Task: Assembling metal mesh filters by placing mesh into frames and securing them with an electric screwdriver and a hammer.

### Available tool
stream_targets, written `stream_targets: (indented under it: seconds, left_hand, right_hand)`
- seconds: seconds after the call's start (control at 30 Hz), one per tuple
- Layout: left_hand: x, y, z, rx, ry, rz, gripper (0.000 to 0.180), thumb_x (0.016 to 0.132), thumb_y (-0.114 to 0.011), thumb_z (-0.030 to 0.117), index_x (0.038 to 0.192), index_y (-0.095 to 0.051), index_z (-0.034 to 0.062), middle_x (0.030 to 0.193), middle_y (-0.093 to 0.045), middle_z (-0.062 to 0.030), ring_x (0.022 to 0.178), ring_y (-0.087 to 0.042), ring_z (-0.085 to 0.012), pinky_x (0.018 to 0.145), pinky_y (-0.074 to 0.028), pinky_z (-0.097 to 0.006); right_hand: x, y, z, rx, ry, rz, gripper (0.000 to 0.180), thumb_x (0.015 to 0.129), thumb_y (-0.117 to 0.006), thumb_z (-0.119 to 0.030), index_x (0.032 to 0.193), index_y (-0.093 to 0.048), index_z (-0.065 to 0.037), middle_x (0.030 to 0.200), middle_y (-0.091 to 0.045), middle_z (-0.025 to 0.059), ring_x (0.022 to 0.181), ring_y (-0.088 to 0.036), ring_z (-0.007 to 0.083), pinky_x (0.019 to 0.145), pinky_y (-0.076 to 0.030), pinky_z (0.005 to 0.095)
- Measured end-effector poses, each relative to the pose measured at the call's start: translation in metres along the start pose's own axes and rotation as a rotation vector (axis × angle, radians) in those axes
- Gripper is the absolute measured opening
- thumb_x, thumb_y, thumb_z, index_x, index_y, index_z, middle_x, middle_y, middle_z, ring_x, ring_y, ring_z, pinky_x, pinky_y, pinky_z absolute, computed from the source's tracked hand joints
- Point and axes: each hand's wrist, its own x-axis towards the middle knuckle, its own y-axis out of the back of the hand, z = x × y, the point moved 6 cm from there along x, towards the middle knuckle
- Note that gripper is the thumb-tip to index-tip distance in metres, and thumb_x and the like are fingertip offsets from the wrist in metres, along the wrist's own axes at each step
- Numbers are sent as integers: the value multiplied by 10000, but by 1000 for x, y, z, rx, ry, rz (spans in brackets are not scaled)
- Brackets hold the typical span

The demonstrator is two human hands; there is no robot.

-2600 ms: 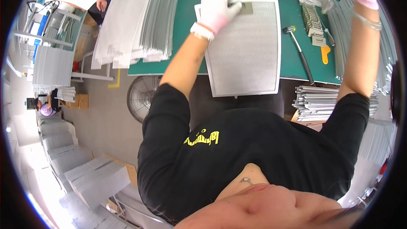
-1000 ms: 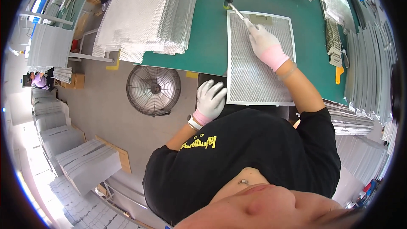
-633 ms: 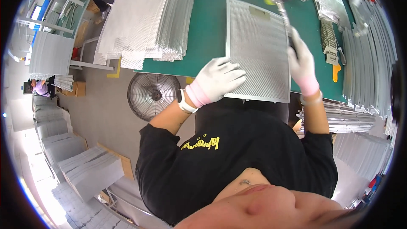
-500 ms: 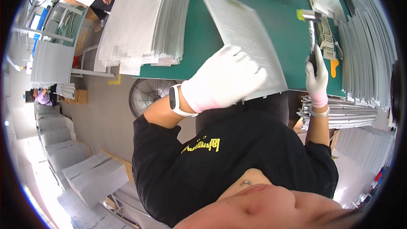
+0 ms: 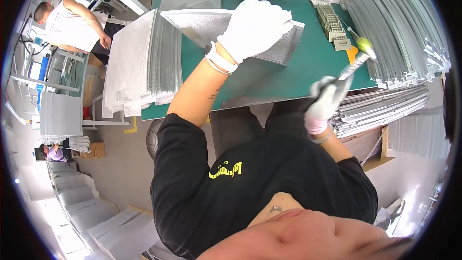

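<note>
My left hand [image 5: 257, 30], in a white glove, is closed on the upper edge of a framed silver mesh panel [image 5: 283, 48]. The panel stands tilted on the green table [image 5: 245, 83], and my hand and wrist cover its middle. In front of the table edge, my right hand [image 5: 325, 100], also gloved, is wrapped round the handle of a hammer [image 5: 350, 69]. The hammer's head is yellow-green and silver, pointing up and to the right, apart from the panel. Motion smears the right fingers slightly.
A tall stack of mesh sheets [image 5: 129, 62] is on the left. Beige corner pieces [image 5: 331, 25] stand in a row near an orange tool [image 5: 352, 54]. Long metal frame strips [image 5: 399, 33] fill the right side. Another person [image 5: 77, 25] is at the far left.
The panel has turned crosswise and moved farther from me with my left hand. My right hand has come nearer and leftward, and the hammer now leans to the right.
</note>
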Motion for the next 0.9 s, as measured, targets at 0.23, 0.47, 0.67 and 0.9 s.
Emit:
stream_targets:
  seconds: [0.23, 0.47, 0.67, 0.9]
  left_hand:
    - [3, -2, -2, 72, 8, -39, 151, 872, -661, 251, 946, -703, 126, 808, -633, -18, 763, -596, -210, 710, -448, -355]
    - [-3, 0, -7, 65, 17, 48, 165, 841, -682, 299, 872, -673, 137, 758, -599, -19, 760, -587, -213, 799, -450, -391]
    - [-11, -8, 6, 24, 199, 409, 322, 696, -794, 355, 880, -663, 126, 730, -554, -25, 768, -563, -225, 1044, -349, -467]
    - [-12, -16, 5, -28, 382, 479, 641, 614, -822, 322, 1166, -629, 57, 769, -557, -31, 770, -552, -218, 1033, -358, -470]
  right_hand:
    - [-16, -20, 17, 125, 10, -80, 671, 1033, -462, -129, 1599, -103, -137, 913, -514, 29, 643, -445, 78, 554, -412, 217]
    - [-5, -19, 5, -44, -143, -401, 697, 1037, -464, -143, 1614, -73, -127, 873, -496, 24, 619, -419, 66, 530, -379, 191]
    - [77, -5, -93, -622, 198, -649, 604, 996, -518, -117, 1563, -317, -59, 854, -554, 24, 670, -454, 59, 609, -404, 189]
    - [82, -55, -149, -1144, 855, -965, 521, 980, -541, -57, 1482, -419, 13, 1004, -651, 150, 747, -620, 253, 707, -514, 346]
